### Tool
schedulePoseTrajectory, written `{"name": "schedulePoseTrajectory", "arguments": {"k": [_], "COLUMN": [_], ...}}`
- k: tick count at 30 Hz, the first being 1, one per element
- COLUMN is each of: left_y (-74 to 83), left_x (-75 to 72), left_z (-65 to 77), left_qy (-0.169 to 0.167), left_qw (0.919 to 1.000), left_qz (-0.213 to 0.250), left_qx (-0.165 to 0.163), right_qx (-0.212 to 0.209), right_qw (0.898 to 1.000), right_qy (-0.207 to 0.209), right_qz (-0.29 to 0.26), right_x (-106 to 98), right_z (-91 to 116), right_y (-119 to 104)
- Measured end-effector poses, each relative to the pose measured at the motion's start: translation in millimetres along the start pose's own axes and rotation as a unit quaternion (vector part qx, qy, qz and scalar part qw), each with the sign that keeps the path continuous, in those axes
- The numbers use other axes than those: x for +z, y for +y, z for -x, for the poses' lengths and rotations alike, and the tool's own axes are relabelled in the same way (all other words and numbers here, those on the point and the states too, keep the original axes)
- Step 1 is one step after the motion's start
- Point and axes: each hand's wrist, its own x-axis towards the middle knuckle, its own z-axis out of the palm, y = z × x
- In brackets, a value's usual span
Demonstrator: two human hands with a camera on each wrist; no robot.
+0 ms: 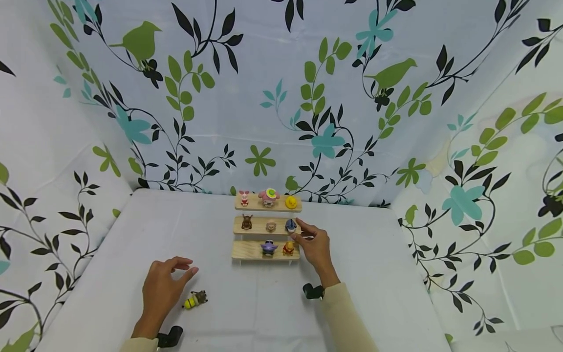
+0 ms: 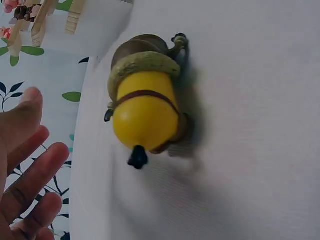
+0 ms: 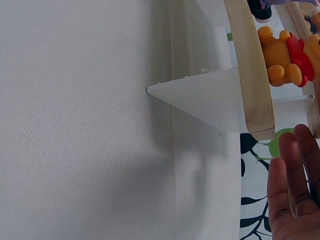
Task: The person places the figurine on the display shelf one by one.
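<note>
On the right end of the middle shelf stands a small blue figurine [image 1: 291,225]. My right hand [image 1: 313,247] has its index finger and thumb around the figurine's right side and base in a pinch; the right wrist view shows only the other fingers [image 3: 295,175], fairly straight. My left hand [image 1: 163,286] hovers over the table's left part, its fingers loosely bent and holding nothing. Beside it, a yellow-and-brown figurine [image 1: 195,299] lies on its side. The left wrist view shows that yellow figurine [image 2: 145,107] up close, apart from the fingers.
A three-tier wooden shelf [image 1: 246,250] stands at the table's back. A pink-eared figurine [image 1: 269,197] and yellow one [image 1: 291,202] are on top, a brown one [image 1: 247,222] in the middle, purple [image 1: 269,248] and orange-red [image 1: 288,248] ones below. A leaf-patterned cloth [image 1: 259,98] hangs behind.
</note>
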Motion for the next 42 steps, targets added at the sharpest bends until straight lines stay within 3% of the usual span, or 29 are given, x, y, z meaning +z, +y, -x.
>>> {"name": "schedulePoseTrajectory", "arguments": {"k": [8,11,19,26,29,33,38,42], "left_y": [-21.1,-25.3,-25.7,-20.8,-16.9,-12.4,-14.5,-18.7], "left_x": [-1.1,1.0,2.8,-4.7,-6.4,-3.4,7.9,17.7], "left_z": [20.9,27.4,36.6,34.1,29.5,16.8,-6.6,-20.4], "left_qy": [-0.125,-0.142,-0.146,-0.226,-0.243,-0.219,-0.131,-0.065], "left_qw": [0.9919,0.9898,0.9888,0.9739,0.9698,0.9751,0.9898,0.9942], "left_qz": [-0.006,-0.002,0.024,0.014,0.001,-0.01,-0.007,0.003], "left_qx": [-0.021,-0.017,0.016,0.016,0.024,0.029,0.056,0.086], "right_qx": [0.004,0.003,0.002,-0.001,-0.002,-0.007,-0.006,-0.002], "right_qw": [1.0,1.0,1.0,1.0,1.0,1.0,1.0,1.0], "right_qy": [0.001,0.0,0.0,0.001,0.002,0.003,0.004,0.004], "right_qz": [0.009,0.007,0.005,0.004,0.005,0.001,-0.002,-0.002], "right_x": [1,1,1,0,1,1,1,1], "right_z": [0,1,1,2,2,2,1,1], "right_y": [-1,0,1,0,0,0,2,2]}}
